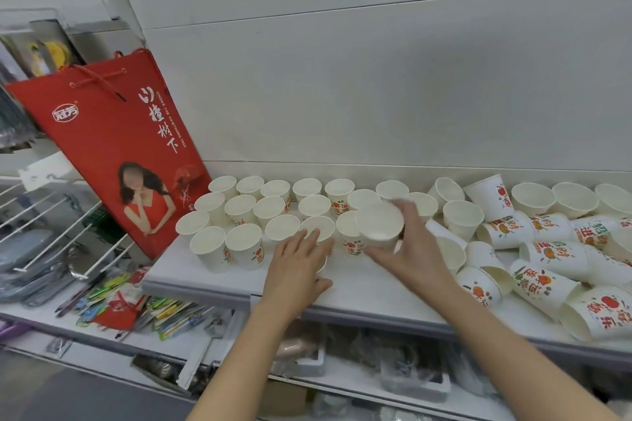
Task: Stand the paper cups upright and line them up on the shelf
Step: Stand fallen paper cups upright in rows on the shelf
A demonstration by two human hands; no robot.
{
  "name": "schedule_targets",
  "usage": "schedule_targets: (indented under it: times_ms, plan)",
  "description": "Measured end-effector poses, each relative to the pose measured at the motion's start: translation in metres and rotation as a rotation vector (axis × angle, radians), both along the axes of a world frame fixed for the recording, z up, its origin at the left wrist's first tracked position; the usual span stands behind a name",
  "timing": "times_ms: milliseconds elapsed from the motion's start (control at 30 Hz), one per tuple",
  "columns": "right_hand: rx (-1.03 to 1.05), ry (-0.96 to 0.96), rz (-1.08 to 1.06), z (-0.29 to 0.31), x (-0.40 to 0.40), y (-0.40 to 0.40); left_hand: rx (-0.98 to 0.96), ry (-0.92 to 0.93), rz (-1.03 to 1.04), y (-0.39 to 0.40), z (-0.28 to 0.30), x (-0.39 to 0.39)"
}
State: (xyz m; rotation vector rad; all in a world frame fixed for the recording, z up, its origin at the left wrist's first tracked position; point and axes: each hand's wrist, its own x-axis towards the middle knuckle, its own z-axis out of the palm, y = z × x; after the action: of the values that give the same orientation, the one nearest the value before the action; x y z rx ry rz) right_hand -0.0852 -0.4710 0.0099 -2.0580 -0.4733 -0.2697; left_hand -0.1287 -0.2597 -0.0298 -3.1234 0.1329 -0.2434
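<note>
Your right hand [408,246] holds a white paper cup [379,224] just above the front of the shelf [359,287], fingers curled round its far side and thumb along the near wall, its mouth turned up toward you and its inside bare. Your left hand [301,261] wraps an upright cup [318,229] at the end of the front row, fingers on its rim and thumb low beside its base. To the left, the upright cups [239,212] stand in loose rows running back to the rear wall, rims close together or touching, each one open-topped with nothing in it; orange and red fruit print shows on the sides of several. To the right, the tipped cups [547,249] lie in a jumble on their sides, mouths facing various ways, printed with red and green characters, their white interiors likewise holding nothing. A few more upright cups [574,200] stand behind that heap against the wall. At the shelf's left end a red gift bag [113,147] with cord handles leans against the upright post, touching or nearly touching the nearest cups; what it holds cannot be seen. Below and to the left, a lower shelf [51,321] carries loose packets [143,308] in green, yellow and red wrappers, and wire hooks [51,229] jut out above them. Under the cup shelf, white trays [413,379] hold dark goods too blurred to make out.
</note>
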Motion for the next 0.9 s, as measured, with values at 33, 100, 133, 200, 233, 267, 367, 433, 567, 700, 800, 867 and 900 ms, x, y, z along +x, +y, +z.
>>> schedule_targets:
  times_ms: [33, 100, 133, 200, 233, 267, 367, 433, 567, 700, 800, 867, 900]
  plan:
    - [-0.024, 0.028, 0.006, -0.013, -0.010, 0.005, 0.004, -0.001, 0.001, 0.001, 0.000, 0.000]
    - [-0.084, 0.095, -0.002, -0.038, -0.023, 0.014, 0.014, 0.002, 0.003, 0.005, 0.000, -0.001]
    - [-0.110, 0.122, -0.003, -0.048, -0.027, 0.018, 0.024, 0.002, 0.005, 0.007, 0.000, -0.001]
    - [-0.198, 0.139, 0.008, -0.059, -0.031, 0.026, 0.050, 0.002, 0.008, 0.012, 0.001, -0.002]
    - [-0.244, 0.127, 0.006, -0.061, -0.032, 0.030, 0.060, 0.006, 0.009, 0.014, 0.002, -0.001]
    - [-0.277, 0.111, 0.000, -0.062, -0.031, 0.035, 0.067, 0.012, 0.009, 0.016, 0.002, -0.001]
    - [-0.303, 0.107, -0.018, -0.062, -0.028, 0.049, 0.067, 0.006, -0.008, 0.022, 0.003, 0.002]
    - [-0.319, 0.125, -0.023, -0.063, -0.025, 0.055, 0.033, -0.014, -0.023, 0.025, 0.002, 0.003]
    - [-0.314, 0.100, -0.033, -0.064, -0.023, 0.050, -0.103, -0.011, -0.092, 0.025, 0.002, 0.000]
    - [-0.369, -0.089, -0.037, -0.056, -0.035, 0.020, -0.389, -0.115, -0.175, 0.016, 0.009, 0.002]
    - [-0.382, -0.432, -0.144, -0.054, -0.037, -0.012, -0.478, -0.254, -0.213, -0.013, 0.026, 0.018]
    - [-0.373, -0.565, -0.229, -0.052, -0.032, -0.036, -0.405, -0.256, -0.279, -0.044, 0.036, 0.033]
    - [-0.370, -0.593, -0.277, -0.050, -0.030, -0.048, -0.356, -0.221, -0.336, -0.061, 0.038, 0.040]
